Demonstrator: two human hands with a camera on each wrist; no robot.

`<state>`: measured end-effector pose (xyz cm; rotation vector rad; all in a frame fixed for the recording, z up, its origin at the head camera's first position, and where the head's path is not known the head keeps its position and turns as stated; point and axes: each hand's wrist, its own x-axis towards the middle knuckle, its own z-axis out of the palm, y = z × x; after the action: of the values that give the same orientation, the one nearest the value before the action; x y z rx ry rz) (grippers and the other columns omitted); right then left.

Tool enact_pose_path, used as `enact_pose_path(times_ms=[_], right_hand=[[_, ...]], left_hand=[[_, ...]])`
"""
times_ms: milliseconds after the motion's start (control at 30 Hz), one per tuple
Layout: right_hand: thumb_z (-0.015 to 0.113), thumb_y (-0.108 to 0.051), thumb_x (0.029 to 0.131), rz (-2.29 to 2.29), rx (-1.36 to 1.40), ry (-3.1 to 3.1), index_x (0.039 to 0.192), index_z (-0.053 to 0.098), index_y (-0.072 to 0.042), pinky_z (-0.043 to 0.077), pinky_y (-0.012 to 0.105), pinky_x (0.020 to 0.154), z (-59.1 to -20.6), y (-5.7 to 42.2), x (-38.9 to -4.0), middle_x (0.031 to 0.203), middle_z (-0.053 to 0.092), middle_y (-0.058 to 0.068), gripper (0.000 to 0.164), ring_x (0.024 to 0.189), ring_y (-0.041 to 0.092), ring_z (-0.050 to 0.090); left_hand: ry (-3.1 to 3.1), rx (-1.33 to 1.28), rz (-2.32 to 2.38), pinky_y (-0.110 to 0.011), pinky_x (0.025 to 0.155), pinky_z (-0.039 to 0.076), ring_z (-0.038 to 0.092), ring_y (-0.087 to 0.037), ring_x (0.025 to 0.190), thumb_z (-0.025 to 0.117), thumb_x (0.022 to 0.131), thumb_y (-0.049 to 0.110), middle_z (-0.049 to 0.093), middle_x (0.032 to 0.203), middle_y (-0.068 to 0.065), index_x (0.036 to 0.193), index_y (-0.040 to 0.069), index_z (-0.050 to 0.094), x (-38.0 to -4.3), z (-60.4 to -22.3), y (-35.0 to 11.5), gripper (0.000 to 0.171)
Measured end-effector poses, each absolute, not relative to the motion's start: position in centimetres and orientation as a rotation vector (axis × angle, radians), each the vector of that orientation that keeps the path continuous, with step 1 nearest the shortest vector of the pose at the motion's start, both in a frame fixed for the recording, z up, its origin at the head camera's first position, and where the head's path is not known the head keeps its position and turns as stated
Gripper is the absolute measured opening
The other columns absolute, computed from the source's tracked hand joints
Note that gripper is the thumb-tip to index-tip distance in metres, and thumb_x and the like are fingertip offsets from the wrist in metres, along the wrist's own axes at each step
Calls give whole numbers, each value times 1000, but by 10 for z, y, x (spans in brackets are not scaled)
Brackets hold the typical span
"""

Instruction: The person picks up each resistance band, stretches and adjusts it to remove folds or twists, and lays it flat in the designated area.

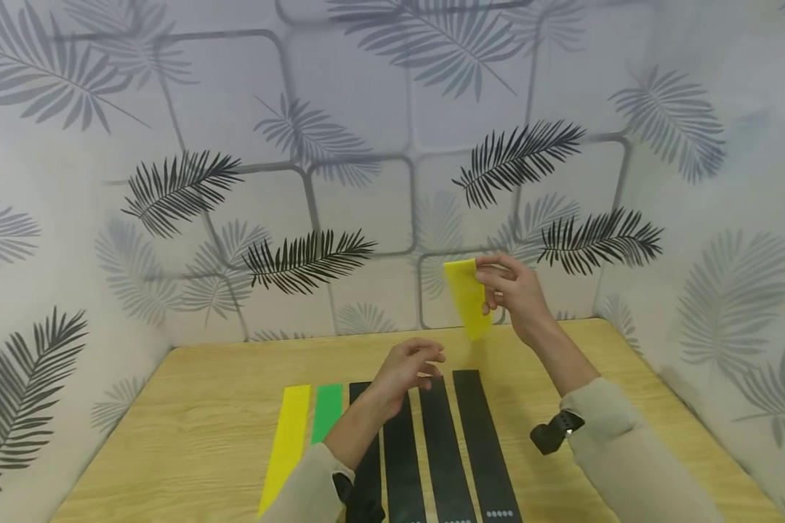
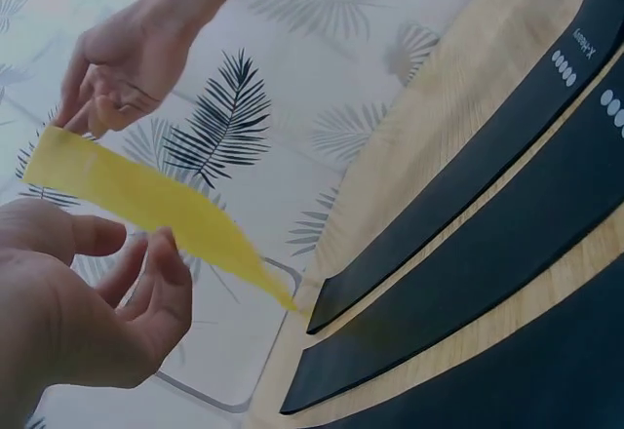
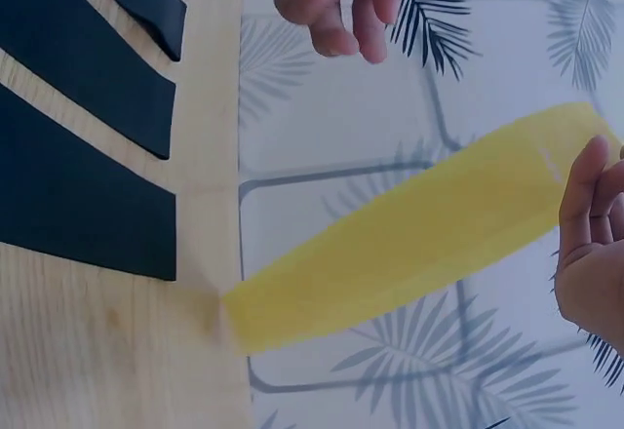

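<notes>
A yellow resistance band [image 1: 466, 296] hangs from my right hand [image 1: 513, 292], its top end pinched between thumb and fingers. The band drops down in front of the back wall, and its lower end reaches close to the tabletop. My left hand [image 1: 402, 374] hovers over the far ends of several black resistance bands [image 1: 485, 443], fingers loosely bent and holding nothing. In the left wrist view that hand [image 2: 107, 302] is close to the hanging yellow band [image 2: 156, 195] but seems apart from it. White dots and lettering mark the nearer end of one black band [image 2: 458, 156].
Left of the black bands, a green band [image 1: 328, 412] and another yellow band [image 1: 288, 428] lie flat, side by side on the wooden table [image 1: 190, 421]. Leaf-patterned covering [image 1: 366, 211] lines the wall behind and both sides. The left forearm hides parts of the bands.
</notes>
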<state>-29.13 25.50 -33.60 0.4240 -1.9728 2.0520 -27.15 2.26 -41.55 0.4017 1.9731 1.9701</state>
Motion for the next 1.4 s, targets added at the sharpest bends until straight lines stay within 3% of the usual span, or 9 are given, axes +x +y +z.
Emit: enact_pose_path(times_ms=[167,333,433,567,667,833,1000,1233,1400], right_hand=[[64,-8,103,2047,511,-1955,123,65,-1,56,31,54,-325,244,-285,83,70,3,22,50,17,48],[65,-10,103,1941,573,-2056,127,64,3,55,30,53,-319,233,-280,103,73,0,27,50,15,49],[66,-12,103,1879,596,-2118,128,65,1,54,30,53,-318,227,-278,110,73,2,29,52,16,50],[69,-11,101,1830,587,-2144,127,64,0,53,29,54,-319,223,-276,115,68,12,29,58,21,52],[73,-12,98,1726,561,-2201,130,61,-3,53,29,73,-322,221,-277,121,62,14,35,82,24,58],[73,-21,100,1762,588,-2291,137,62,-9,48,47,105,-329,219,-276,129,65,11,40,117,29,61],[67,-23,104,1924,655,-2313,128,68,-4,55,47,99,-344,222,-275,115,74,11,31,107,29,69],[60,-20,107,2131,765,-2374,109,65,-5,54,38,89,-372,238,-272,96,66,5,16,88,21,63],[46,-15,111,2407,911,-2342,118,63,-6,51,39,89,-388,243,-267,101,63,4,21,89,18,60]], left_hand=[[2144,462,2053,-41,84,55,62,-32,113,60,107,26,57,138,-16,143,12,56,-276,-396,21,38],[2463,671,2002,-50,98,50,53,-29,126,63,105,37,47,153,-6,156,25,46,-287,-359,24,54],[2672,808,1955,-45,94,50,57,-25,119,63,105,37,60,139,-4,143,19,62,-292,-336,26,42],[2882,915,1878,-38,82,50,63,-23,96,64,106,28,72,104,-6,112,10,77,-294,-311,28,23],[2957,985,1801,-35,77,49,64,-22,89,64,106,24,73,97,-7,108,8,78,-292,-298,30,21],[2966,1026,1745,-30,73,49,63,-21,87,63,106,25,73,98,-7,110,8,77,-286,-284,33,22],[2983,1002,1787,-30,69,48,64,-23,82,63,106,22,72,93,-10,106,5,76,-286,-276,29,21],[2943,759,1861,-36,79,52,64,-24,84,63,106,23,73,94,-10,108,6,76,-294,-283,16,22],[2846,616,1951,-34,77,55,66,-28,86,62,107,24,72,97,-13,109,4,74,-301,-289,6,24]])
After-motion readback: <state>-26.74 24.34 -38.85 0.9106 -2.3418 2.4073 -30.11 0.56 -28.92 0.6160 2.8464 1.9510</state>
